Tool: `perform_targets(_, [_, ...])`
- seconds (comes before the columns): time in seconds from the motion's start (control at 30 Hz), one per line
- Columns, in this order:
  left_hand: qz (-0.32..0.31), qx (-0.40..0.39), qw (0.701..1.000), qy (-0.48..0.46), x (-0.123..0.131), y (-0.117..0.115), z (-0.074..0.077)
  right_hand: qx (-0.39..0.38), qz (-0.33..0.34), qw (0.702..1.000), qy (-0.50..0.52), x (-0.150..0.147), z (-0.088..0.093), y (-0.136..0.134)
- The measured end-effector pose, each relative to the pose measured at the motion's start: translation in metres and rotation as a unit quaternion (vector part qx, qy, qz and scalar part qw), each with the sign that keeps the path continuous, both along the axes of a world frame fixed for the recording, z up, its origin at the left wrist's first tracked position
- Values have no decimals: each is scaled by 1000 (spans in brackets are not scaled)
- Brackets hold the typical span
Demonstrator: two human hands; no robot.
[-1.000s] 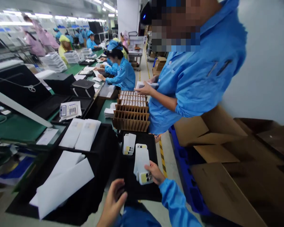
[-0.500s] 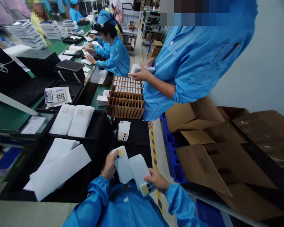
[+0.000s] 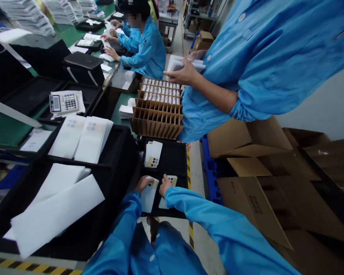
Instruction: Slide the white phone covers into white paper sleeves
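Observation:
Over the near part of a black tray (image 3: 176, 160), my left hand (image 3: 142, 184) is closed on the upper left edge of a white phone case (image 3: 149, 198) with camera holes and a yellowish patch. My right hand (image 3: 165, 185) grips the top of another white phone case (image 3: 163, 204), partly hidden behind my hand and sleeve. Both cases lie flat or nearly so, side by side in the tray. Just beyond them, a few overlapping phone cases (image 3: 154, 152) rest in the tray's far left corner.
At left stands a black tray (image 3: 119, 152) with white sleeves (image 3: 63, 206) in stacks. A calculator (image 3: 64, 103) lies behind it. Ahead is a cardboard divider box (image 3: 157, 122) of packed items. A co-worker (image 3: 218, 84) stands beside it, holding white pieces. Open cartons (image 3: 246, 191) are at right.
Both hands have gone forward and down from in front of my body, bringing the two phone cases to the black tray. My view has tipped downward.

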State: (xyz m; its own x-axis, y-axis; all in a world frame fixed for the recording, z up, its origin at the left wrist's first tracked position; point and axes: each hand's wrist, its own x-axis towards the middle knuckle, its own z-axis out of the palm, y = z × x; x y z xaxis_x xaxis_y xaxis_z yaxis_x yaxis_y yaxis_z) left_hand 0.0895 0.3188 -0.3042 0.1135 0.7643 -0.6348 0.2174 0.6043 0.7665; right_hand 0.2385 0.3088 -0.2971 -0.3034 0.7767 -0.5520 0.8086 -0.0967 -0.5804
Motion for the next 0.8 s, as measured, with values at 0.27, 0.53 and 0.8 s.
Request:
perform_targets(0.27, [56,153,979,125,14,-10,6,32,98,995,15,20,12,10])
perform_targets(0.53, [73,167,959,219,-6,-80,24,34,-232,971,-55,7,7,107])
perform_targets(0.8, [16,83,979,187,-7,-94,16,-9,-380,922,-73,-46,-4,139])
